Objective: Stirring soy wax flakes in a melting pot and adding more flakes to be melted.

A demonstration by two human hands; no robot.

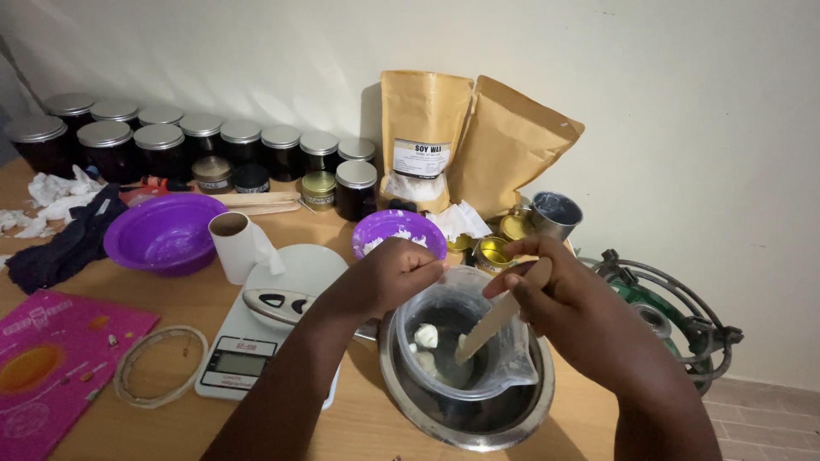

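Steel bowl (478, 427), near edge of wooden surface (376, 427), holds clear jug (444, 299). Left hand (389, 275) clamped on jug rim; right hand (547, 294) closed around wooden stick (500, 314). Far: dark lidded jars (162, 141), cream wall (666, 77).

A plain pale wall (666, 77) runs behind a wooden counter (359, 427), lit brightest in the middle and falling to shadow toward the upper corners. At the lower right, past the counter's edge, a strip of reddish tiled floor (764, 418) shows below the wall
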